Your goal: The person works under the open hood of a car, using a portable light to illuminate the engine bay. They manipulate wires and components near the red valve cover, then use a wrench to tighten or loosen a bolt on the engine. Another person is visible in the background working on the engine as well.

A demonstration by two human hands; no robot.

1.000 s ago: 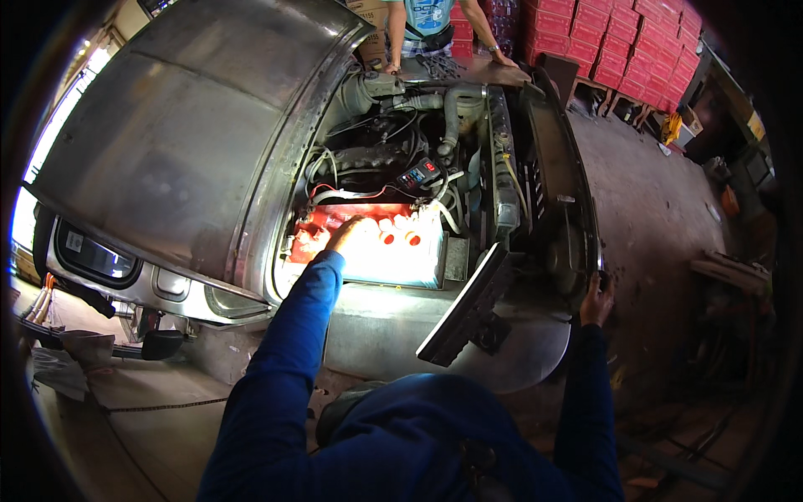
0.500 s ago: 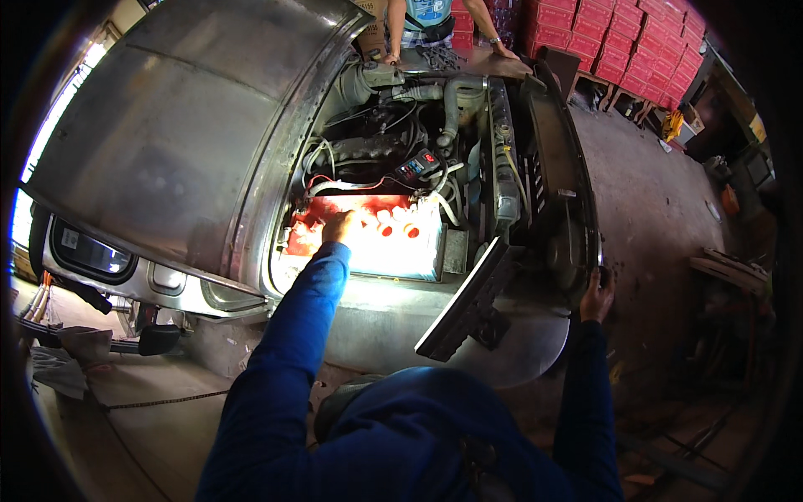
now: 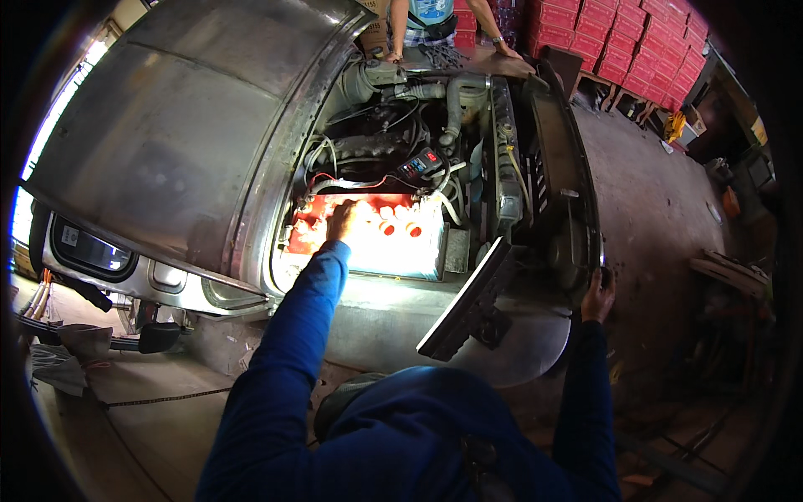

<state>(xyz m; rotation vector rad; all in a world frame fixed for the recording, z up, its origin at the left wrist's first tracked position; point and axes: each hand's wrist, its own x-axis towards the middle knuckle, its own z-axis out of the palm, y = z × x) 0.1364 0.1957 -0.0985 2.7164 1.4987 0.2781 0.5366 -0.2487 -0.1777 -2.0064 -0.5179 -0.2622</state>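
Vs 1 s ago: left hand point(image 3: 340, 224) shifted slightly left over the battery point(image 3: 406, 258) and the wrist is steeper; right hand point(image 3: 597, 296) unchanged at the right edge of the engine bay point(image 3: 456, 238). Battery same spot, near-left corner of the bay, against the near edge. Left fingers are over its red top, left of two round openings point(image 3: 416, 231); glare washes them out, can't tell if they pinch anything. Right fingers too dark to tell if closed on the edge. Handheld tester point(image 3: 418, 166) with red-lit display lies just beyond the battery; thin red wire point(image 3: 365, 187) runs along the far side. In the way: flat black-backed panel point(image 3: 468, 303) with white edge tilts across the near edge, right of the battery. Co-worker's hands point(image 3: 508, 52) rest on the far edge, dark metal parts point(image 3: 443, 57) between. Red boxes point(image 3: 619, 46) stacked beyond, far right.
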